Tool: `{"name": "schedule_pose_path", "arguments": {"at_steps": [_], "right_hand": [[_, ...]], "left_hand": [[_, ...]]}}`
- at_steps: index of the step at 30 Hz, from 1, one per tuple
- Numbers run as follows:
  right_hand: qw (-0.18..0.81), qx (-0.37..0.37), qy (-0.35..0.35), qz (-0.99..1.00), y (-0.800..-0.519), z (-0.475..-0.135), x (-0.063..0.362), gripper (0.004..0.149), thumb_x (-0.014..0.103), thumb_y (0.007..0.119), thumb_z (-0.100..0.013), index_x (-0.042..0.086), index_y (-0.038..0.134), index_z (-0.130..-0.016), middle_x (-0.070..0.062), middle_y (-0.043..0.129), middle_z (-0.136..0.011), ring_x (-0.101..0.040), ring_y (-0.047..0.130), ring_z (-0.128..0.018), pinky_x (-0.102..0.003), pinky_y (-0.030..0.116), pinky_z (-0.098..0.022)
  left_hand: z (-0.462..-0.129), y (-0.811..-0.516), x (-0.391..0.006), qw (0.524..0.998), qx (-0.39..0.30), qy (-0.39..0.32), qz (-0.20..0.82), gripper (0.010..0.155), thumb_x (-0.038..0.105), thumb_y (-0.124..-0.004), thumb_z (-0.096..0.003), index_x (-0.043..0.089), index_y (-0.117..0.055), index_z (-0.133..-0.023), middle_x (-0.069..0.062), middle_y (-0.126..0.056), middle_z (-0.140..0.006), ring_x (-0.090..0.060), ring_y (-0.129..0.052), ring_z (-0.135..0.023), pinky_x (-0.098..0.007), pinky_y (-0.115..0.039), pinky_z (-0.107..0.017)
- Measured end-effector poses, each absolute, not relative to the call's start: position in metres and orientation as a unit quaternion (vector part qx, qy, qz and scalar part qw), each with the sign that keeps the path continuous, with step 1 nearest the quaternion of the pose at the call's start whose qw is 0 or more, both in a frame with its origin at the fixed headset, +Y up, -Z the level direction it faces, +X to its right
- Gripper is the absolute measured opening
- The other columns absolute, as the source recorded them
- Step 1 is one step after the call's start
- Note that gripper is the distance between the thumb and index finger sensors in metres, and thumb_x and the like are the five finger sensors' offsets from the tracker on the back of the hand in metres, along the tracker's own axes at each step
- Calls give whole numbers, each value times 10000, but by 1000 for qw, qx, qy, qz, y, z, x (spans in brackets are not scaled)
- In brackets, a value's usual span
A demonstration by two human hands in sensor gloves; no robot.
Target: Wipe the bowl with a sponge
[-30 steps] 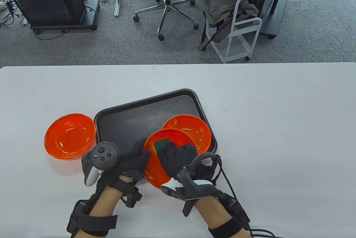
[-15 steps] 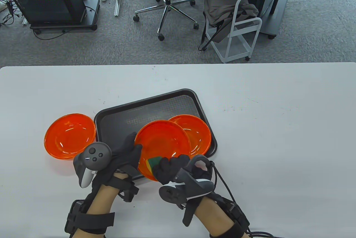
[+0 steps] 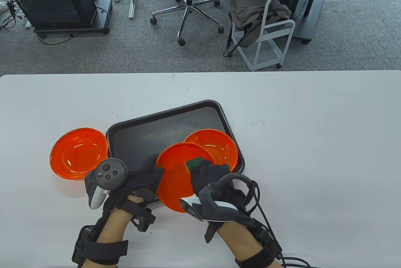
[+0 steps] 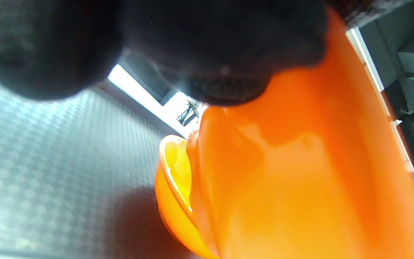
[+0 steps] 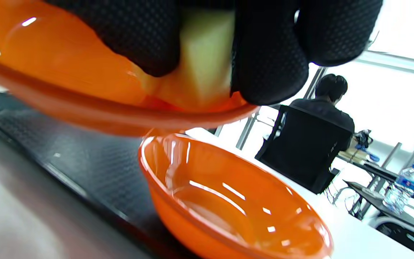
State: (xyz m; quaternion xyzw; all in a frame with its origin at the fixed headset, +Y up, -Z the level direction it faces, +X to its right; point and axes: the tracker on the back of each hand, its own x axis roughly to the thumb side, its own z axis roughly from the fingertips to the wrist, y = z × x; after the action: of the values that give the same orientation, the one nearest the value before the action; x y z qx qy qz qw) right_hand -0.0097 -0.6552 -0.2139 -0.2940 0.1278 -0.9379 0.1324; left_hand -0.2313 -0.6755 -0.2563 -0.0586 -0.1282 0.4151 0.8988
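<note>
My left hand [image 3: 147, 175] grips the left rim of an orange bowl [image 3: 175, 177] and holds it lifted and tilted over the near edge of the black tray [image 3: 141, 130]. My right hand [image 3: 210, 174] holds a green and yellow sponge [image 3: 193, 164] pressed inside this bowl near its far right rim. In the right wrist view the yellow sponge [image 5: 203, 54] sits between my gloved fingers [image 5: 268, 61] against the bowl [image 5: 67, 86]. In the left wrist view my left hand [image 4: 192, 54] sits on the bowl's rim [image 4: 300, 172].
A second orange bowl [image 3: 216, 149] sits in the tray's right near corner, just behind the held bowl. A third orange bowl [image 3: 78, 153] rests on the white table [image 3: 313, 155] left of the tray.
My right hand has moved the sponge from the bowl's near edge back to its far right side. The bowl has shifted slightly with my left hand.
</note>
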Motion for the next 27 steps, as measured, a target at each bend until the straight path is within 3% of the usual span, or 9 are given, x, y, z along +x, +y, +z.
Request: {"name": "schedule_pose_path", "arguments": {"at_steps": [7,17,27], "right_hand": [[36,-345,183,-920,-654,-210,-11,468,315,811,-517,124,678,-923,-203,883,-878,-355,943,-629,-567,746,-485],[-117,-430,126,-886,-659,-208,-13,474,313,807,-517,106,671,-922,-217,889,-863,-355,942,-632,-570,745,-489],[-133,-439,61,-886,-659,-206,-16,489,328,825,-518,110,670,-927,-222,853,-909,-403,885,-707,-614,699,-527]], "left_hand": [[-254,-678,-221,889,-60,-146,431,562,436,-748,-534,117,-695,-995,-87,-973,-420,-74,-1008,-57,-331,-947,-145],[-253,-678,-221,898,-7,-135,419,561,446,-743,-535,147,-690,-1007,-81,-974,-443,-78,-1016,-93,-335,-950,-165],[-259,-678,-240,895,14,-97,435,559,442,-746,-532,150,-691,-1006,-81,-973,-439,-78,-1011,-73,-335,-947,-163]]}}
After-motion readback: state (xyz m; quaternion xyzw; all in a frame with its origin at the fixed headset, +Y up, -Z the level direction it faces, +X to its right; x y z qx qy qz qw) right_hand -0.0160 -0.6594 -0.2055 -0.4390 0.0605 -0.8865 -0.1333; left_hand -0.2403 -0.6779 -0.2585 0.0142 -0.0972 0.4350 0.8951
